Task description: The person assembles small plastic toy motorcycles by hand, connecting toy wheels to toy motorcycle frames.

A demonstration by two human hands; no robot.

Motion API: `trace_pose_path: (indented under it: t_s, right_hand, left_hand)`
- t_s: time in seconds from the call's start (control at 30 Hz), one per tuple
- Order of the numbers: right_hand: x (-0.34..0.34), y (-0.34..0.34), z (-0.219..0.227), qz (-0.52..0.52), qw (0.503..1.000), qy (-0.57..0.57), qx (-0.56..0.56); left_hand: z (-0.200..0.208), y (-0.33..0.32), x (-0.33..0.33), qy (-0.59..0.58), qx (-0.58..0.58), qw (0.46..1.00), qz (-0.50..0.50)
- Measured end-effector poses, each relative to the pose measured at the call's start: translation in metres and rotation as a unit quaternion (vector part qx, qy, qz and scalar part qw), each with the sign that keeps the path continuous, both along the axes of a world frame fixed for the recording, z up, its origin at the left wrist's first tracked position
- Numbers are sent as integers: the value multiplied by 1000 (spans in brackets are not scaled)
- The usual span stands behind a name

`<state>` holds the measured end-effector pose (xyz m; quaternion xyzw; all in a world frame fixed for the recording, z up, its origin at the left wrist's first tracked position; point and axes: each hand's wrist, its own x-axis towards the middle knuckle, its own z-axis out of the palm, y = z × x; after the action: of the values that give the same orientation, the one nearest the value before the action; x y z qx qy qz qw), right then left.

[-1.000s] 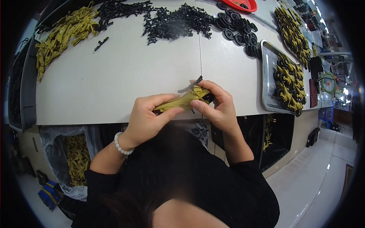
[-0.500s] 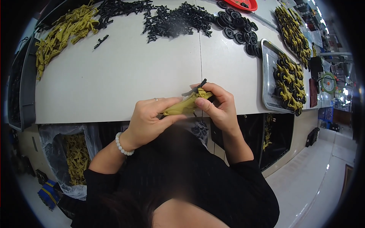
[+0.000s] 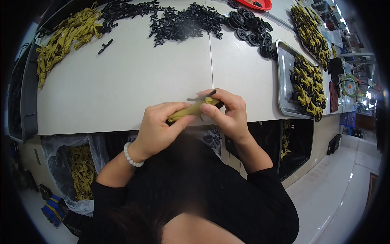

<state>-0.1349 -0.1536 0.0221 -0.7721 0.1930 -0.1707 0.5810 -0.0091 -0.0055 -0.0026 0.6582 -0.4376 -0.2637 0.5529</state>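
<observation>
Between my hands, just over the table's near edge, is an olive-yellow plastic toy motorcycle body. My left hand grips its left end, thumb below and fingers above. My right hand is closed round the other end, its thumb pressed against the near side. A thin black plastic part sticks out along the top of the body by the right fingertips; how it is joined there is hidden by the fingers.
Yellow bodies lie piled at the far left, black forked parts at the back, black wheels right of them. A metal tray holds wheeled toy motorcycles. One black part lies alone. A plastic-lined bin stands below left.
The body has shifted slightly left between my hands, and the black part on it has tipped flatter. Both hands keep their grip.
</observation>
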Motion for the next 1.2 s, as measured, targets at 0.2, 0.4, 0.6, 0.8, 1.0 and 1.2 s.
trace_pose_path:
  t_s: [0.2, 0.4, 0.6, 0.8, 1.0, 1.2]
  right_hand:
    - [12, -6, 8, 1, 997, -16, 76]
    - [4, -7, 4, 41, 999, 20, -21]
    - [13, 13, -9, -16, 996, -73, -41]
    - [15, 19, -17, -34, 983, -143, -112]
    - [3, -15, -4, 41, 998, -50, 8]
    - [-24, -26, 5, -1, 999, -52, 7]
  left_hand:
    - [6, -5, 7, 305, 60, 950, -20]
    - [-3, -4, 7, 391, -92, 916, 9]
    - [-10, -6, -10, 304, -148, 938, 72]
    - [-18, -7, -13, 288, -167, 939, 86]
    - [-1, -14, -1, 229, -43, 970, 65]
    - [10, -32, -14, 181, 8, 982, -56]
